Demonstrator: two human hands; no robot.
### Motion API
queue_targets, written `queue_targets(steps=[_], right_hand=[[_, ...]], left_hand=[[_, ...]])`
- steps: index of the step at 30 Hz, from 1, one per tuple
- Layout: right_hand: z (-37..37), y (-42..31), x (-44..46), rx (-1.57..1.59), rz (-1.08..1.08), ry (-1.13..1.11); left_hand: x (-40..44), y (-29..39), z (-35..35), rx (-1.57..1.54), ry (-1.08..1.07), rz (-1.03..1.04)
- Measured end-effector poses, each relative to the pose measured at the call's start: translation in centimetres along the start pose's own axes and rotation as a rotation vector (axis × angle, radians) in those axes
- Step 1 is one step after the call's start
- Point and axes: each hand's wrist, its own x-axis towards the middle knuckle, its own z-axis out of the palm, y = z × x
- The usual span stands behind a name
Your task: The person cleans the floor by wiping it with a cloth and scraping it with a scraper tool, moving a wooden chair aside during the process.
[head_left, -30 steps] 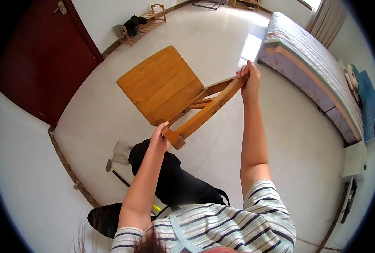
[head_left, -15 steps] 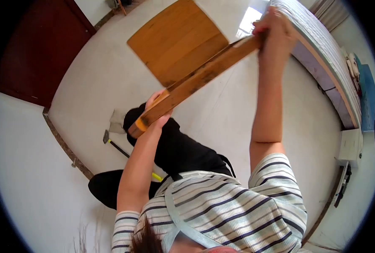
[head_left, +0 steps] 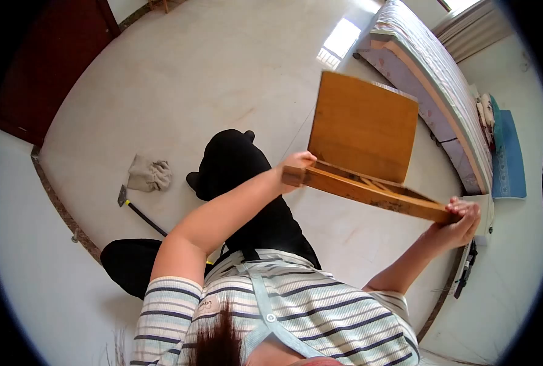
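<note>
A wooden chair (head_left: 364,128) is held up off the floor, tilted, in front of my body. Its broad flat panel faces up beyond a narrower frame rail with dark scuffs. My left hand (head_left: 294,172) grips the left end of that frame, by a squared leg end. My right hand (head_left: 463,219) is closed around the opposite end, at the right. The chair's other legs are mostly hidden below the panel.
A grey cloth (head_left: 149,173) and a scraper-like tool (head_left: 138,210) with a dark handle lie on the floor to the left. A bed (head_left: 427,79) stands at the right, with a white cabinet (head_left: 482,210) nearby. A dark red door (head_left: 52,73) is at the left.
The chair has swung right and turned, its right end coming down toward me. Both hands have moved with it, still gripping. The cloth on the floor now shows fully.
</note>
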Motion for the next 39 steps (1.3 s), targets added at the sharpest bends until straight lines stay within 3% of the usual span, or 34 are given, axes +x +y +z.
queue_targets(steps=[2,5,10,12,15,16,19,25,30,35,37,38,39], right_hand=[[-1.8,0.5,-0.1,-0.101,0.015,0.052],[-3.6,0.9,-0.1,-0.276,-0.049,0.087],[-5.3,3.2,2.5,-0.267,-0.016,0.072],[-4.8,5.0,4.5,-0.247,0.013,0.156],[-5.2,8.1,7.5,-0.187,0.045,0.151],[-5.1,8.8,8.2,-0.184,0.047,0.122],[-4.9,10.2,9.7,-0.228,0.033,0.116],[-8.8,12.9,12.0,-0.266,0.098,0.164],[-16.5,18.8,16.0,-0.307,0.180,0.154],[-20.0,20.6,16.2,-0.431,0.253,0.219],[-18.7,19.4,15.5,-0.479,0.189,0.158],[-21.2,21.1,16.0,-0.738,-0.020,0.038],[-23.2,21.9,16.3,-1.131,-0.252,0.061]], left_hand=[[1.3,-1.3,-0.8,0.120,0.096,-0.190],[-1.0,-0.4,3.7,0.233,0.129,-0.272],[0.2,-1.0,3.4,0.348,0.108,-0.296],[0.7,-1.0,3.8,0.471,-0.037,-0.345],[0.3,-0.4,5.3,0.649,0.058,-0.353],[0.1,-0.2,4.9,0.690,-0.075,-0.296],[-0.9,0.1,5.2,0.766,-0.135,-0.213],[-2.5,-0.1,3.9,0.982,-0.133,-0.198],[-6.4,0.2,3.6,1.308,-0.185,0.006],[-9.0,-0.2,2.3,1.410,-0.231,0.173],[-10.4,-0.1,2.7,1.426,-0.171,0.221],[-11.3,-0.1,3.0,1.423,-0.151,0.219],[-12.6,0.3,3.5,1.405,-0.145,0.225]])
